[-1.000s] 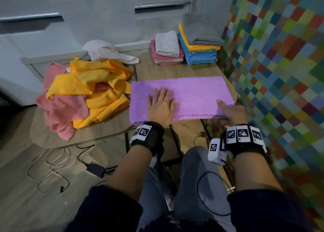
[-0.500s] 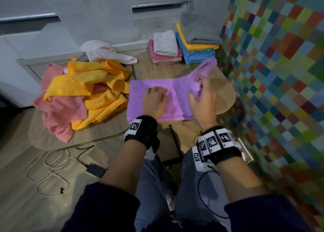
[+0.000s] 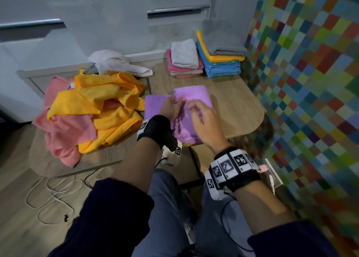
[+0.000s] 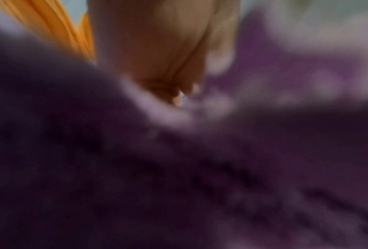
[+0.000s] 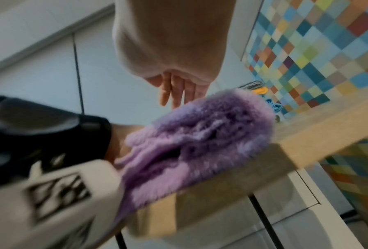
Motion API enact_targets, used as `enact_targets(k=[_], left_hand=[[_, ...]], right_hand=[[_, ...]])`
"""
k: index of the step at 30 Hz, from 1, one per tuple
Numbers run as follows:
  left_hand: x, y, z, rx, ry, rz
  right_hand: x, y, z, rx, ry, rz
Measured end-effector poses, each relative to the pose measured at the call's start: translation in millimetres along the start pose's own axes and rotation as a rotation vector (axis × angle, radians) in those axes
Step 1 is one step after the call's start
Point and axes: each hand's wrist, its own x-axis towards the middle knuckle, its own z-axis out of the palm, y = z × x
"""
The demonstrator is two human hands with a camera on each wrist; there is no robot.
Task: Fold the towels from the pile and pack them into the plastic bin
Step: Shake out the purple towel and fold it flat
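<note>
Purple towel [image 3: 194, 97] doubled over on desk [image 3: 237, 109]; left hand [image 3: 171, 108] pinching its edge, right hand [image 3: 204, 118] above, fingers [image 5: 174, 92] loosely spread.

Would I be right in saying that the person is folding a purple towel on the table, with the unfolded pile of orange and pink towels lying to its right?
Not quite: the pile of orange and pink towels lies to the left of the purple towel, not its right. The head view shows this. The rest holds: the towel is being folded on the table, with the left hand pinching its edge.
</note>
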Motion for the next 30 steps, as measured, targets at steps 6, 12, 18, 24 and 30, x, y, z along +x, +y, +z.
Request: enact_targets(k=[6, 12, 18, 24, 30], left_hand=[[4, 3, 2, 0.077, -0.060, -0.004], [-23, 4, 5, 0.257, 0.158, 0.204], [-57, -7, -5, 0.648, 0.051, 0.267], [-71, -16, -1, 0.914, -0.100, 0.210], [-71, -3, 16, 0.954, -0.131, 0.161]], right_hand=[[43, 31, 14, -0.580, -0.340, 0.050], [46, 53, 27, -0.767, -0.400, 0.149], [49, 54, 28, -0.819, -0.475, 0.124], [28, 41, -9, -0.560, 0.004, 0.203], [15, 33, -26, 0.117, -0.016, 0.797]])
